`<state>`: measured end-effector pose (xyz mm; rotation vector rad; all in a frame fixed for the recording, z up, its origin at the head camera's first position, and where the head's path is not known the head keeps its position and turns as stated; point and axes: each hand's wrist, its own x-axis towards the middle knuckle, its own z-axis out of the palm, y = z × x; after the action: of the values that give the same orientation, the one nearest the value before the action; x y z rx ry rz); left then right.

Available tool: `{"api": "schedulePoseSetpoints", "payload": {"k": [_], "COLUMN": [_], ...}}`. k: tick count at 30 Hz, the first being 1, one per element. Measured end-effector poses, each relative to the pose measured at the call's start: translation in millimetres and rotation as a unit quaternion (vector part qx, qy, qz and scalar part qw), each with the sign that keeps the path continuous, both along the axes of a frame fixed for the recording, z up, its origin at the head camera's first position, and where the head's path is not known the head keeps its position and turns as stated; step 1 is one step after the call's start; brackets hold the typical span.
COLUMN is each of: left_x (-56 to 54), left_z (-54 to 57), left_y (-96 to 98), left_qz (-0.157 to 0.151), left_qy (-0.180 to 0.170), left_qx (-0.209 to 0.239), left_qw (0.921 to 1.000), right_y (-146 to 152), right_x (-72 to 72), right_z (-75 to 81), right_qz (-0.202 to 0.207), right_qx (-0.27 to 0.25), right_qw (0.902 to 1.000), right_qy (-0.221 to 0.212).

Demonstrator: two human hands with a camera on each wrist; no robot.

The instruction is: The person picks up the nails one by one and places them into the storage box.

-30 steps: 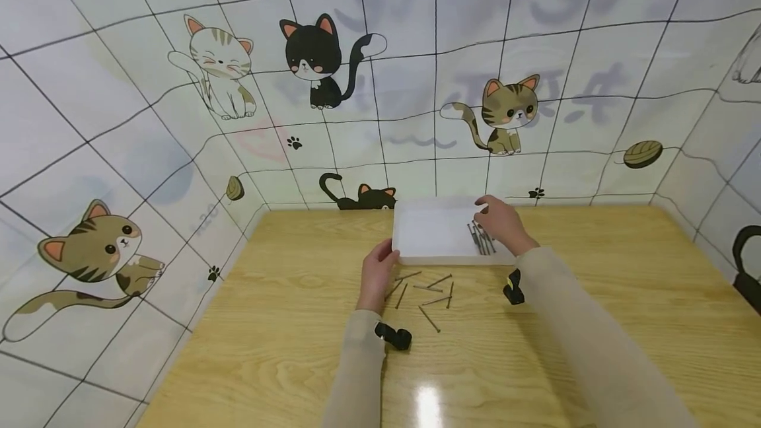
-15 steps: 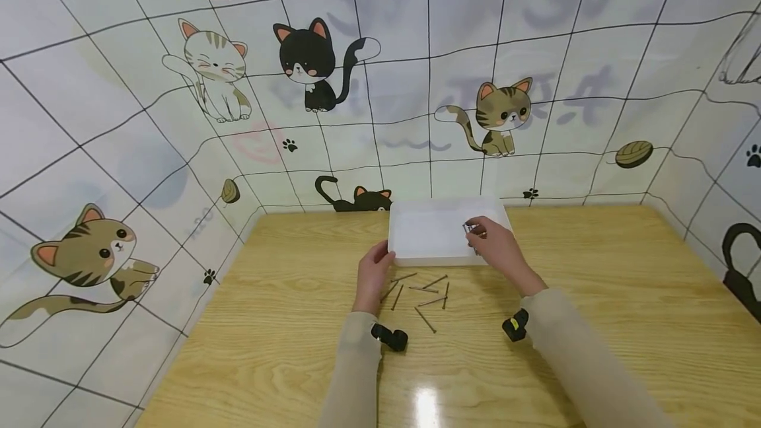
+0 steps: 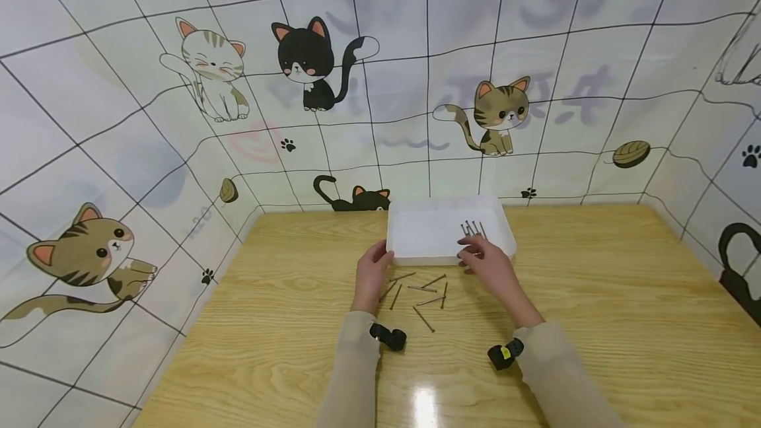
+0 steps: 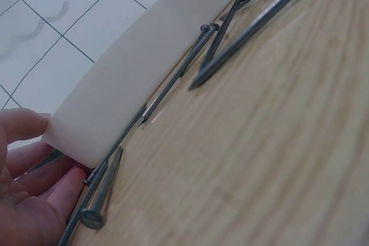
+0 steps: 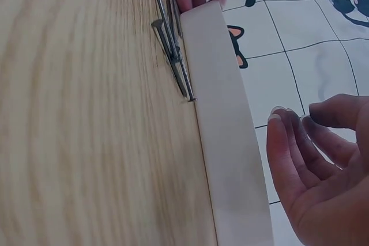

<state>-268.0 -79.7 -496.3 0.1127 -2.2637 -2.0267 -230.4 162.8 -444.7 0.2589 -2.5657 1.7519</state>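
Note:
A shallow white tray (image 3: 422, 233) lies at the back of the table. My left hand (image 3: 370, 276) grips its near left corner, the thumb on the wall and the other fingers around the corner in the left wrist view. Several grey nails (image 3: 470, 227) lie side by side in the tray's right part. Just short of them, my right hand (image 3: 492, 269) hovers at the near rim, partly covering their lower ends. Its fingers bend loosely with nothing between them in the right wrist view. In front of the tray, several loose nails (image 3: 424, 319) are scattered, some crossing.
The wooden table (image 3: 285, 329) ends at a tiled wall (image 3: 410, 98) printed with cartoon cats. Some loose nails lie right along the tray's outer wall (image 4: 121, 73), close to my left fingers. A dark curved object (image 3: 737, 263) shows at the far right.
My right hand has drawn back toward me from over the nails in the tray, leaving their upper ends uncovered. The left hand stays at the tray's corner, and the loose nails lie as before.

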Motion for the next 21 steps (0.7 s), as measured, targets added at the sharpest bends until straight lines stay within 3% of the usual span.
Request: {"api": "schedulePoseSetpoints", "payload": {"k": [11, 21], "left_x": [-1.0, -2.4], "left_z": [-1.6, -1.7], "left_y": [-1.0, -3.1], "left_qz": [0.006, 0.004], "left_qy": [-0.002, 0.002], "left_qx": [0.016, 0.003], "left_qw": [0.9998, 1.0000], "right_y": [-7.6, -8.7], "right_x": [5.8, 6.4], "right_z": [-5.5, -14.8], "right_qz": [0.013, 0.067], "right_qx": [-0.011, 0.056], "right_qw": [0.9997, 0.9960], "right_qy": [-0.017, -0.019]}}
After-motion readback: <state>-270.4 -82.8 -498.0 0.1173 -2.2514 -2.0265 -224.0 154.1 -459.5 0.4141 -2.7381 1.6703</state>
